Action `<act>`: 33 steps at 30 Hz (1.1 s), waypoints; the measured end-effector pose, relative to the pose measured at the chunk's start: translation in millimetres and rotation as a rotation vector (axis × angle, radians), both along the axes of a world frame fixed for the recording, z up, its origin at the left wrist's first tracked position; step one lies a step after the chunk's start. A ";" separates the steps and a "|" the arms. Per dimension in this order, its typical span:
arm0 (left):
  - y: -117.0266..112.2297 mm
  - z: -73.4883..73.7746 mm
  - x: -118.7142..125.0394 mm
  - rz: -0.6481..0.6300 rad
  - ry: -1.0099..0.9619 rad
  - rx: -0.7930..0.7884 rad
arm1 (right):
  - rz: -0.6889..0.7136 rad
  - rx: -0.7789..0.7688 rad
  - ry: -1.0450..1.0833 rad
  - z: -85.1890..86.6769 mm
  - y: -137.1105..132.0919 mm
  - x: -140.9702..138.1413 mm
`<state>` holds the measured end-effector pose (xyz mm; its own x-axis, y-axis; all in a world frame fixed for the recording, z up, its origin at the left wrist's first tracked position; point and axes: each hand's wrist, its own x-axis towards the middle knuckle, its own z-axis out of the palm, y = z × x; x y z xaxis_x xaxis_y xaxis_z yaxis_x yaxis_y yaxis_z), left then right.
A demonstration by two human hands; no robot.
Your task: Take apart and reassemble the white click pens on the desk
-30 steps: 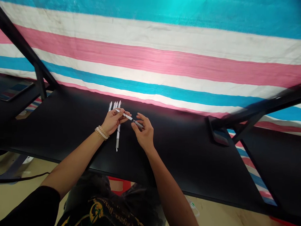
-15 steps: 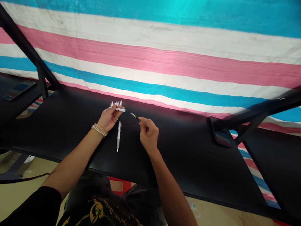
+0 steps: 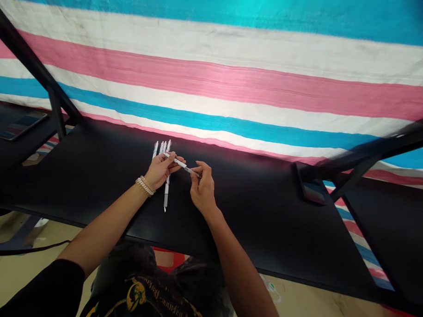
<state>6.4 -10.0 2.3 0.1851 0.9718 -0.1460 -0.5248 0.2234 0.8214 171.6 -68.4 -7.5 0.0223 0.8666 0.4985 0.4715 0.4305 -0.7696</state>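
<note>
My left hand [image 3: 159,169] is closed on a white pen barrel [image 3: 180,163], its open end pointing right and slightly down. From the other side my right hand [image 3: 204,188] pinches a thin pen refill [image 3: 189,169]. The refill's tip meets the barrel's open end; how deep it sits inside is too small to tell. Below my left hand lies a white pen with a grey grip [image 3: 166,192], its upper part covered by my fingers. Several white pens [image 3: 162,147] lie side by side just beyond that hand, their lower parts hidden.
The black table [image 3: 265,216] stretches to both sides. Behind it hangs a striped sheet [image 3: 235,85]. Black slanted supports stand at left [image 3: 37,62] and right [image 3: 356,173]. A phone-like dark slab [image 3: 21,126] lies at far left, and another dark flat object [image 3: 312,190] rests by the right support.
The gap between the barrel and the refill has closed. My left hand moved slightly right and tilted the barrel downward; my right hand moved left, uncovering more of the pens behind.
</note>
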 end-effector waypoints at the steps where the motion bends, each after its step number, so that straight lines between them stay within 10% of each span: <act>1: 0.0 0.4 -0.1 0.008 0.001 0.004 | -0.006 -0.027 0.026 -0.7 0.4 0.0; 33: 1.8 -4.1 0.0 -0.022 0.031 0.039 | -0.025 -0.163 0.156 5.8 -1.3 0.5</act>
<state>6.4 -8.2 -1.8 0.2026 0.9726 -0.1143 -0.4940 0.2022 0.8456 172.2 -69.7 -1.8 0.1111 0.9335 0.3411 0.3501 0.2844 -0.8925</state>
